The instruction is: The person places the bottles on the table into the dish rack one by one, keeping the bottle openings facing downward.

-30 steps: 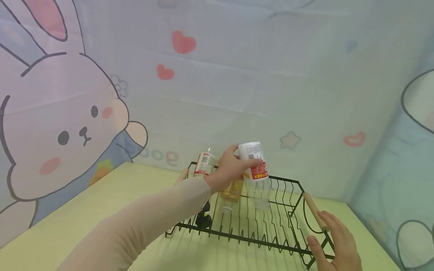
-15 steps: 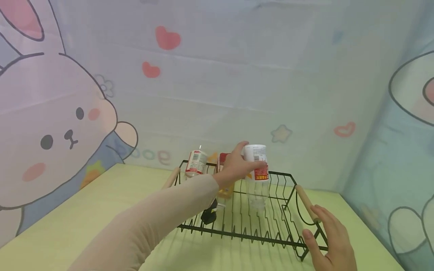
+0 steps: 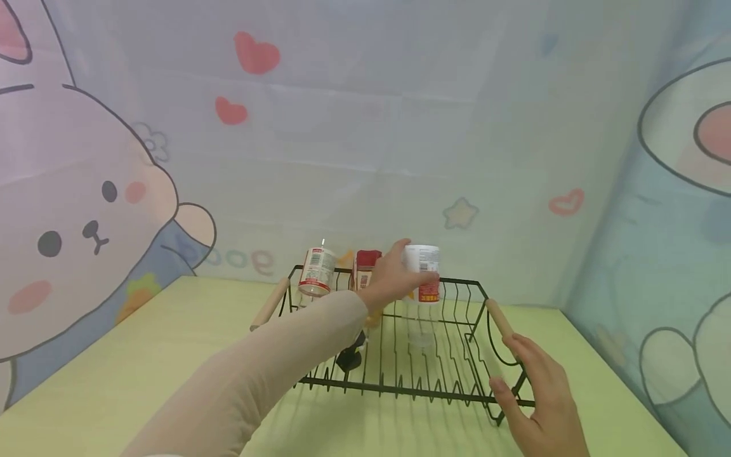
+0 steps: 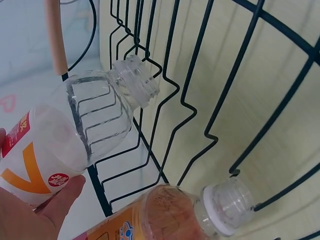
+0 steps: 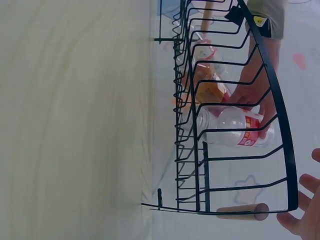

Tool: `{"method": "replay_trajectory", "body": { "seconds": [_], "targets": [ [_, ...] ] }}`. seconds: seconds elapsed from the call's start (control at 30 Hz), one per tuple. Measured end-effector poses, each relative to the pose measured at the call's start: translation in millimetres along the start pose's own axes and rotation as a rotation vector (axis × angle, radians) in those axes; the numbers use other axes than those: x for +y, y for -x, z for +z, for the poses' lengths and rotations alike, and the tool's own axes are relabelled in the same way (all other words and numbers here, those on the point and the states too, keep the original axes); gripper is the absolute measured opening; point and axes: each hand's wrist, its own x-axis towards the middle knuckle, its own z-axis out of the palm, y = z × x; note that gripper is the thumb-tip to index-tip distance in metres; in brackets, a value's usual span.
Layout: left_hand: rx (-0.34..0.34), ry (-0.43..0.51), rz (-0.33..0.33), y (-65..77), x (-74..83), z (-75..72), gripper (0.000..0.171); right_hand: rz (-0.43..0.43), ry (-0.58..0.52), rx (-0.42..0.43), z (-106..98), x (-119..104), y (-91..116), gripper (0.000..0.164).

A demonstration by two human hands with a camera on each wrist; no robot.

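My left hand (image 3: 394, 279) grips a clear plastic bottle (image 4: 105, 112) with a white, red and orange label, held upside down. Its bare neck points down to the wires of the black dish rack (image 3: 411, 388), around the rack's middle. Beside it, also neck down, leans a bottle of orange tint (image 4: 172, 212), partly behind the left hand in the head view. Another upturned bottle with a white and red label (image 3: 318, 270) stands at the rack's left end. My right hand (image 3: 539, 397) has its fingers spread loosely, fingertips right at the rack's right wooden handle (image 3: 500, 318).
A second wooden handle (image 3: 270, 303) is on the rack's left side. A small black object (image 3: 349, 360) shows at the left forearm by the front rail. The rack stands on a pale green-yellow tabletop (image 3: 131, 362) before a cartoon-printed cloth (image 3: 342, 152).
The head view has swung right. The bottle in my left hand has turned from tilted to nearly vertical and shifted right along the rack. My right hand stays by the handle.
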Motion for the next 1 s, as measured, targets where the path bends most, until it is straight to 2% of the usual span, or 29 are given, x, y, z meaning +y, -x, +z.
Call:
{"method": "replay_trajectory", "body": {
  "seconds": [0.17, 0.33, 0.5, 0.8, 1.0],
  "targets": [
    [0.009, -0.04, 0.013, -3.3, -0.6, 0.9, 0.084, 0.038, 0.021, -0.054, 0.1, -2.5, -1.0, 0.052],
    [-0.008, -0.071, 0.017, -5.7, 0.3, 2.9, 0.083, 0.026, 0.047, -0.092, 1.0, -0.9, -2.0, 0.059],
    [-0.02, -0.095, 0.016, -6.2, 0.5, 4.4, 0.081, 0.025, 0.066, -0.143, 3.5, 2.8, -1.1, 0.059],
    [-0.053, -0.089, -0.004, -5.6, -1.6, 5.5, 0.08, 0.032, 0.098, -0.169, 5.5, 3.8, 1.7, 0.065],
    [-0.065, -0.06, -0.036, -7.7, -6.6, 5.9, 0.079, -0.039, 0.081, -0.147, 7.3, 6.6, 3.2, 0.069]
  ]
}}
